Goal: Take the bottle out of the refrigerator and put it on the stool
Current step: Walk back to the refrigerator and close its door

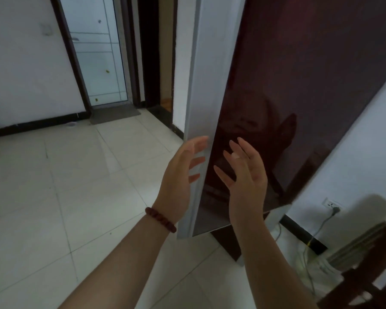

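Note:
The refrigerator door (299, 85) is dark red and glossy with a pale grey side edge (206, 85). It fills the upper right of the head view. My left hand (183, 177), with a red bead bracelet at the wrist, is spread at the grey edge, fingertips touching it. My right hand (246, 177) is spread in front of the red face, just off it. Both hands hold nothing. The inside of the refrigerator is hidden, and no bottle or stool shows.
White floor tiles (76, 197) spread to the left. A pale door (98, 52) with a grey mat (115, 114) stands at the back. At lower right are a wall socket (331, 205) with a cable and dark wooden furniture (370, 275).

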Action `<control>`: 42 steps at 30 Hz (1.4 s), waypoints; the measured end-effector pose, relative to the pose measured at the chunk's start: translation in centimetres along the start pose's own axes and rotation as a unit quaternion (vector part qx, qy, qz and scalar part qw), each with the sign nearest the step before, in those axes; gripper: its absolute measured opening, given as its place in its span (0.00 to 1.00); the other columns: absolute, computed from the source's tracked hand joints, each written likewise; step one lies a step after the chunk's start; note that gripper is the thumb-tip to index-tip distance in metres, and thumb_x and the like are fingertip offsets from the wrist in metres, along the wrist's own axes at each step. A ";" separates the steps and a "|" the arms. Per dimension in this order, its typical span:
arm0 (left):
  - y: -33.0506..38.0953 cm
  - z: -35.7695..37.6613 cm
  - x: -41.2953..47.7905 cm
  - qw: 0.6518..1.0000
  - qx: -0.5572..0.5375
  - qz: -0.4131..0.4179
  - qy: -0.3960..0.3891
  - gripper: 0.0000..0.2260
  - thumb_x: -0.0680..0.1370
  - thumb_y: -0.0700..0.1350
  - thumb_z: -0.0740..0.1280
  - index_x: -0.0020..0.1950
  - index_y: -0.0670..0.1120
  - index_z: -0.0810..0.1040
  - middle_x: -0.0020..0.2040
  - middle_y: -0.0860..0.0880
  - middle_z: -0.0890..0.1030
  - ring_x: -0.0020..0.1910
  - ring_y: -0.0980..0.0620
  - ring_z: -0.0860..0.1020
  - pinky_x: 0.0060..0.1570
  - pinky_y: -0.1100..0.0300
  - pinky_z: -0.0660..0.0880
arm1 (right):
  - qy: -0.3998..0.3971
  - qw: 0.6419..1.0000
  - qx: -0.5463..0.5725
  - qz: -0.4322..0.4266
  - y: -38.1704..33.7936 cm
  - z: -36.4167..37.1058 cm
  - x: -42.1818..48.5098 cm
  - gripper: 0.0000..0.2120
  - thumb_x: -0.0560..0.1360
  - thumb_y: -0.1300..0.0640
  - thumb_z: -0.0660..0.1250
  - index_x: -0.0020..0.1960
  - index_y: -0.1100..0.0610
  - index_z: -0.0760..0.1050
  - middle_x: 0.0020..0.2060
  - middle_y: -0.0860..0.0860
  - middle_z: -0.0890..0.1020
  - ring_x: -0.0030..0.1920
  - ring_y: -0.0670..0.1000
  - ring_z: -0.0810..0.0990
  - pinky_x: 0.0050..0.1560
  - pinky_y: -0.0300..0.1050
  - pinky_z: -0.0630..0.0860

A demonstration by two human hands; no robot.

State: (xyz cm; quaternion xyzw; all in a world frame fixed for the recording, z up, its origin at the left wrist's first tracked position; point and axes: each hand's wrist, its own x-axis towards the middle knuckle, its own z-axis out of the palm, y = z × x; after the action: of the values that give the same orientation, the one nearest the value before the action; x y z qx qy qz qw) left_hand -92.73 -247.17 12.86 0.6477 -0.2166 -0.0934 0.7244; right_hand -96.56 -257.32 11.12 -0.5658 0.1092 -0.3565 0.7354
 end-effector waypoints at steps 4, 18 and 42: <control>-0.8 -0.8 4.6 1.000 0.002 0.006 0.024 0.19 0.74 0.57 0.49 0.60 0.58 0.72 0.63 0.55 0.75 0.61 0.56 0.73 0.61 0.50 0.71 | -0.028 0.999 0.017 0.001 1.7 1.4 4.6 0.14 0.78 0.62 0.61 0.55 0.45 0.76 0.49 0.38 0.83 0.56 0.43 0.81 0.56 0.48 0.80; -3.2 -1.7 20.0 1.000 0.014 0.000 0.020 0.17 0.73 0.60 0.48 0.56 0.65 0.71 0.61 0.64 0.71 0.62 0.55 0.72 0.62 0.49 0.71 | -0.042 0.999 0.017 0.016 7.0 5.3 19.0 0.18 0.78 0.63 0.62 0.66 0.53 0.73 0.51 0.38 0.83 0.57 0.42 0.81 0.58 0.51 0.79; -8.1 0.9 47.1 0.987 -0.028 -0.027 -0.155 0.13 0.78 0.56 0.49 0.54 0.66 0.71 0.60 0.65 0.72 0.60 0.58 0.73 0.60 0.52 0.70 | 0.121 0.992 -0.022 0.015 12.4 8.5 41.3 0.21 0.78 0.62 0.62 0.69 0.48 0.70 0.47 0.35 0.78 0.60 0.41 0.77 0.63 0.54 0.76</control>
State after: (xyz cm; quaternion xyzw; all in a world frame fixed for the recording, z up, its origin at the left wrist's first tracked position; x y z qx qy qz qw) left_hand -50.04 -268.74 14.07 0.6104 -0.3060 -0.2177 0.6975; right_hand -56.99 -276.38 12.75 -0.5328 0.2137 -0.4086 0.7095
